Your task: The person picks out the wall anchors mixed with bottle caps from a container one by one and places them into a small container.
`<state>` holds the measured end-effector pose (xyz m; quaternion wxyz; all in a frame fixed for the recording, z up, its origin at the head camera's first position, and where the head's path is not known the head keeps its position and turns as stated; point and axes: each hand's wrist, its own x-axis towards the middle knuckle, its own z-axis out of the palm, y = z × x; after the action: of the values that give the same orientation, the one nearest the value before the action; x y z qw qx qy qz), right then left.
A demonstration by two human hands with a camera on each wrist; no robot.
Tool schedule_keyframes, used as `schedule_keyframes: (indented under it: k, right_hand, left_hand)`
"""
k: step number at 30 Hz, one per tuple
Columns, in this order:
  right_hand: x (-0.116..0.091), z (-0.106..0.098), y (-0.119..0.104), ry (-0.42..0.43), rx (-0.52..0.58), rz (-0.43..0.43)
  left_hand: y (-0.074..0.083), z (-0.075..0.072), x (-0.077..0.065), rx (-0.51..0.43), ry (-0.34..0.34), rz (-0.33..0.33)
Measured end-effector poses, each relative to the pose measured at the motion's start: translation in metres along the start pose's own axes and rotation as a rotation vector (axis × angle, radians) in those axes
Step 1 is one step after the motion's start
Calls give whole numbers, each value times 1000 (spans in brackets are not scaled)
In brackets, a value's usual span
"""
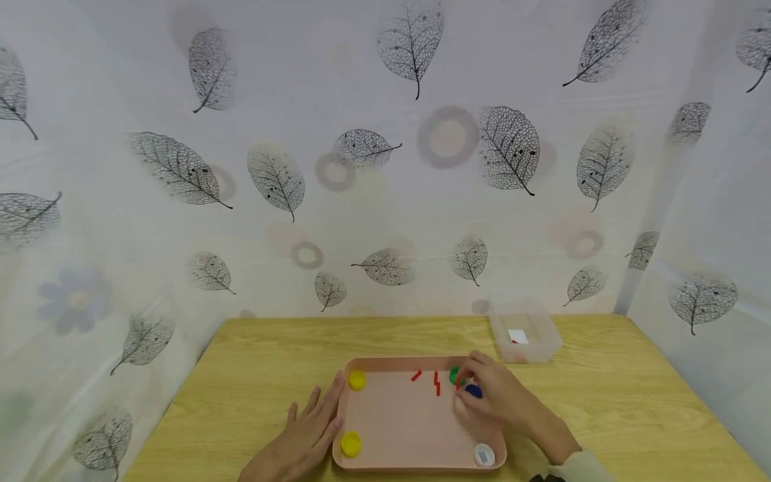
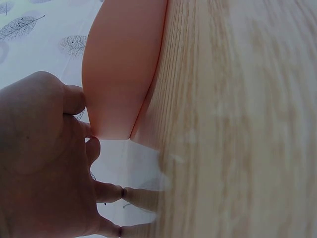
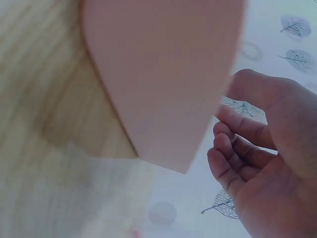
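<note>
A shallow pink tray (image 1: 415, 428) lies on the table. My left hand (image 1: 304, 432) rests at its left side with fairly straight fingers, fingertips against the tray wall (image 2: 119, 74). Over the tray's right part, my right hand (image 1: 494, 388) pinches a short red stick (image 1: 458, 384) between thumb and curled fingers. Beside those fingers sit a green round piece (image 1: 454, 375) and a dark blue one (image 1: 474, 391), both partly covered. Further red sticks (image 1: 416, 375) lie to the left of them. In the right wrist view, the tray wall hides the fingertips.
Yellow round pieces (image 1: 351, 444) sit in the tray's two left corners, and a white one (image 1: 484, 455) in the near right corner. Behind the tray at right stands a clear plastic box (image 1: 542, 335) with a white item inside. A leaf-patterned curtain (image 1: 385, 201) encloses the table.
</note>
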<state>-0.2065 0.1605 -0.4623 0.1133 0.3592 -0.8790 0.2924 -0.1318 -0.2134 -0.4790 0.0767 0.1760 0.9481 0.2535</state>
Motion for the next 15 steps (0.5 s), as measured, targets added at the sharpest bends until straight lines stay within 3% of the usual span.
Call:
schedule_keyframes:
  k: [15]
  right_hand:
    - [23, -18, 1, 109, 26, 68]
  left_hand:
    - [-19, -7, 20, -8, -51, 26]
